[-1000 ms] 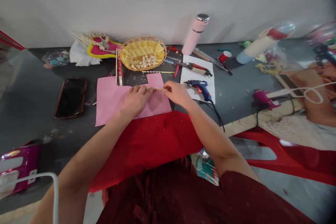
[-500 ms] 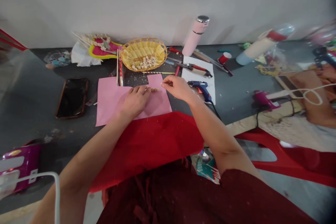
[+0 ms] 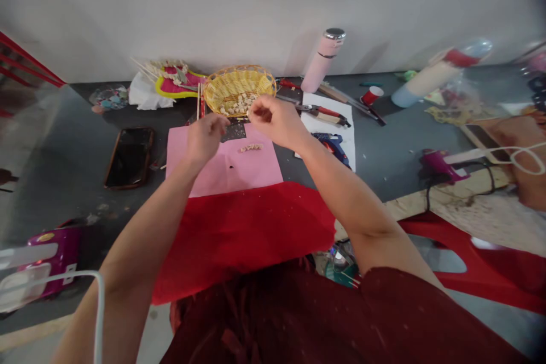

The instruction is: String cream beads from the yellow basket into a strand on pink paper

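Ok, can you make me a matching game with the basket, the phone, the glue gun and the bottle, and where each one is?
Things:
1. yellow basket
2. phone
3. blue glue gun
4. pink bottle

Places:
A. on the white paper
B. standing by the wall
C. just beyond both hands
D. left of the pink paper

Pairs: 1-C, 2-D, 3-A, 4-B

Two hands – left (image 3: 205, 137), right (image 3: 275, 122). One basket (image 3: 239, 90) far centre, many small pieces inside, too many to count. One phone (image 3: 129, 157) left. Two glue guns – blue (image 3: 333, 144), purple (image 3: 435, 160) right. One flask (image 3: 322, 60), one red cup (image 3: 371, 95), one pink sheet (image 3: 226, 168), one red sheet (image 3: 243, 233).
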Available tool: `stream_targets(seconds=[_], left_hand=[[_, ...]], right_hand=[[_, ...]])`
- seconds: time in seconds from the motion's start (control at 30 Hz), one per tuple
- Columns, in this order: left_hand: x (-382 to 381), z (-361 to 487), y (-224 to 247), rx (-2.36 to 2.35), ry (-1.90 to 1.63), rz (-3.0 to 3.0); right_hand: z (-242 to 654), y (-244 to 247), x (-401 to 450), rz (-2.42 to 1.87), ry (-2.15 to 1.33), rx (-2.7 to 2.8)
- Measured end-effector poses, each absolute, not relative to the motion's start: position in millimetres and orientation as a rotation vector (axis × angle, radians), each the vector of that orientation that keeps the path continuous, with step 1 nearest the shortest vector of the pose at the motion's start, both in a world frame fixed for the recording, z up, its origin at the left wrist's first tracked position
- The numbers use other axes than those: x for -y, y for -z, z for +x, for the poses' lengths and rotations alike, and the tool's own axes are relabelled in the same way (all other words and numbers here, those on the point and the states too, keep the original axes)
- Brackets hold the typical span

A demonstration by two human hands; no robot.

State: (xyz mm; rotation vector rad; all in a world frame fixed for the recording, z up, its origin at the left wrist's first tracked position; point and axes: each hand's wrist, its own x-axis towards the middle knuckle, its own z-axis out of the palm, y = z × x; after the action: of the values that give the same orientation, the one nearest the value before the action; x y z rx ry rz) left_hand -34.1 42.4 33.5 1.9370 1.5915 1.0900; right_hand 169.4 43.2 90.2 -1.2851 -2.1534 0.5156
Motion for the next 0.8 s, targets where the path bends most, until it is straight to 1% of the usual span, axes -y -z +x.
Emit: stream_targets(seconds=[0.1, 0.17, 0.33, 0.47, 0.57, 0.7, 0.8], left_hand=[[-59.5, -63.0, -30.6, -1.867, -1.21, 1.836], [-70.5, -73.7, -28.2, -1.973, -1.169, 1.846], [-84.1, -57.0, -23.4, -2.027, -0.647, 2.093], [-84.2, -40.3, -22.7, -2.087, -0.471, 2.22], [-84.5, -46.0, -25.7, -2.116, -0.527, 2.175], [-86.0, -65.7, -34.4, -2.188, -0.788, 2.022], [-86.2, -75.2, -40.6, -2.111, -0.918, 1.975]], right_hand=[[179.2, -86.3, -53.1, -1.336, -0.497, 2.012], [186.4, -80.9, -57.8, -1.355, -0.539, 1.937], [195.3, -64.0, -60.2, -1.203, -0.76, 1.874], [196.1, -56.1, -58.4, -1.14, -0.833, 1.907], [196.2, -53.8, -60.6, -1.157, -0.851, 1.932], [191.2, -49.9, -71.4, -1.148, -0.885, 1.908], [177.2, -48.0, -83.0, -1.116, -0.854, 1.95]])
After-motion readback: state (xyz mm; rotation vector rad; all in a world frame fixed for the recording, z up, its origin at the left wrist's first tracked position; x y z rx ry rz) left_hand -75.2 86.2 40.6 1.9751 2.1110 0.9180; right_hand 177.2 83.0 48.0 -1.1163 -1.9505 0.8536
